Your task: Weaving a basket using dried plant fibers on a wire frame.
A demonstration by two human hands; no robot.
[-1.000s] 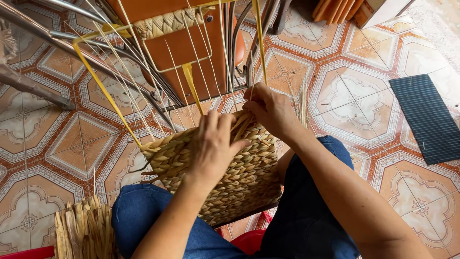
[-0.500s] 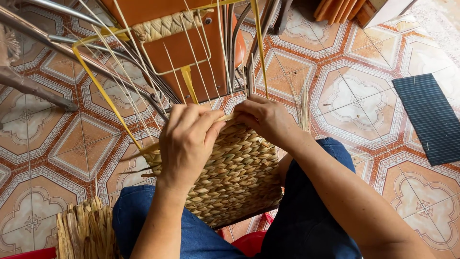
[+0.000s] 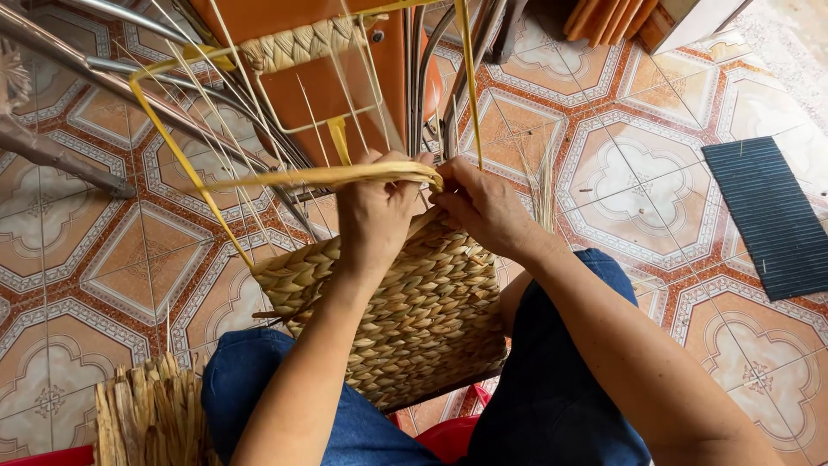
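Left hand (image 3: 375, 216): grip closed over the top edge of the tan plaited-straw woven panel (image 3: 405, 319), fingers curled over the far side, pinching a flat pale-yellow fibre strip (image 3: 302, 177). The strip runs left from the hand, then bends down toward the panel's left corner.

Right hand (image 3: 483, 207): grip closed, fingertips pinched on the same strip at its looped end, just beside the left hand; the two hands are touching or nearly so. Can't tell exactly which fingers hold it.

Woven panel: rests on the person's lap, across blue-trousered knees (image 3: 259, 388), centre of scene, tilted with its top edge far. Thin pale upright stakes (image 3: 345, 95) stick out of the top edge, fanning far and left.

Around it:
- orange-brown panel with a strip of plaited straw across it (image 3: 319, 52), far centre, behind the stakes
- grey metal tubes (image 3: 112, 73), far left, lying diagonally over the patterned tile floor (image 3: 103, 267)
- dark ribbed rectangular mat (image 3: 768, 216), right, on the floor, well apart from the hands
- bundle of dry straw-coloured fibre (image 3: 151, 414), near left, beside the left knee
- red plastic seat edge (image 3: 448, 436), near centre, between the knees
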